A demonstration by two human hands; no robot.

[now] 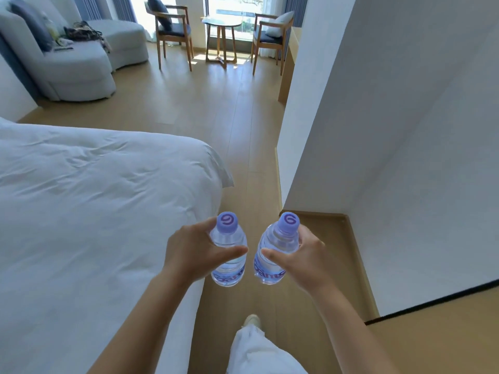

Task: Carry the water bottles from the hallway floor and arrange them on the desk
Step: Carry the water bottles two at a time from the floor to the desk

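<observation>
I hold two clear water bottles with purple caps upright in front of me, above the wooden floor. My left hand (193, 251) grips the left bottle (229, 240) round its middle, thumb across the front. My right hand (299, 259) grips the right bottle (278, 245) the same way. The two bottles are side by side with a small gap between them. A wooden desk edge (287, 63) shows at the far right behind the white wall corner.
A white bed (89, 211) fills the left. A white wall (378, 130) stands on the right, leaving a narrow floor passage (243, 130) ahead. Beyond are a grey sofa (70, 63), two wooden chairs (172, 31) and a small round table (221, 25) by the window.
</observation>
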